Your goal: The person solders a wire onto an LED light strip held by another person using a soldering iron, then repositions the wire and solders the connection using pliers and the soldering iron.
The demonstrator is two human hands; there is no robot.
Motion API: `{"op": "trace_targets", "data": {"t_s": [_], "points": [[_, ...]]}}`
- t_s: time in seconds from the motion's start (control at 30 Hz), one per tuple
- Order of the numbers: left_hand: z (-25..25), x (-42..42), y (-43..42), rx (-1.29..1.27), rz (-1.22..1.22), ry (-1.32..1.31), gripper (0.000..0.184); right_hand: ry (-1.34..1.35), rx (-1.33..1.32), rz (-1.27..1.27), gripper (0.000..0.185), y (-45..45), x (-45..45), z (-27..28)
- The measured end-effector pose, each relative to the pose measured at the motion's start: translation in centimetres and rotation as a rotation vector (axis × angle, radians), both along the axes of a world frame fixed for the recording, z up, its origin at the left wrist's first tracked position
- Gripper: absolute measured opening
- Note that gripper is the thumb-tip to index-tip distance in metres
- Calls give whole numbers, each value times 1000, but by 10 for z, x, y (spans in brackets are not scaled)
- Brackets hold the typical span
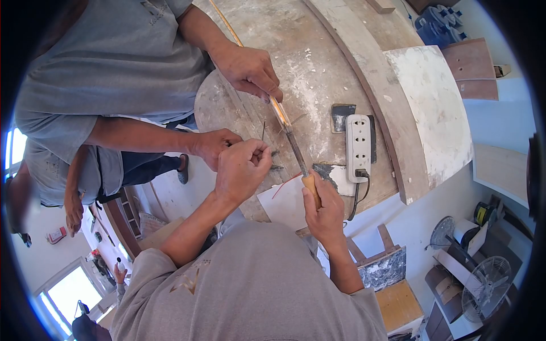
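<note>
A slim dark metal-shafted tool with a pale wooden handle (311,189) over a dusty brown workbench (301,34).

Left of both hands stands a person in a grey shirt (108,62); right of the right hand lie a white plastic power strip (358,149) and, farther, a round wire fan (487,288). That person's hand (248,69) partly hides a yellow-and-white strip (278,112) at the tool's far end. The left hand (242,173) is closed, fingertips together; its contents cannot be told. The right hand (325,206) grips the tool's handle.
</note>
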State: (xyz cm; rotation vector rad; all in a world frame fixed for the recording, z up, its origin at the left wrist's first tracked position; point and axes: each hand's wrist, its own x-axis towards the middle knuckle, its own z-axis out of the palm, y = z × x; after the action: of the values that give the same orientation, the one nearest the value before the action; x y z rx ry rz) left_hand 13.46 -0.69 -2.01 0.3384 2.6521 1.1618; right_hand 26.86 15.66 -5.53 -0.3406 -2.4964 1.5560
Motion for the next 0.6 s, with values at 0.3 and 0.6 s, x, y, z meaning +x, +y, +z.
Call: {"op": "trace_targets", "data": {"t_s": [0.3,0.6], "points": [[-2,0,0,6,0,4,11,-49,-45,4,38,0,0,2],[-4,-1,0,-2,2,3,11,-38,-79,2,38,-1,1,0]]}}
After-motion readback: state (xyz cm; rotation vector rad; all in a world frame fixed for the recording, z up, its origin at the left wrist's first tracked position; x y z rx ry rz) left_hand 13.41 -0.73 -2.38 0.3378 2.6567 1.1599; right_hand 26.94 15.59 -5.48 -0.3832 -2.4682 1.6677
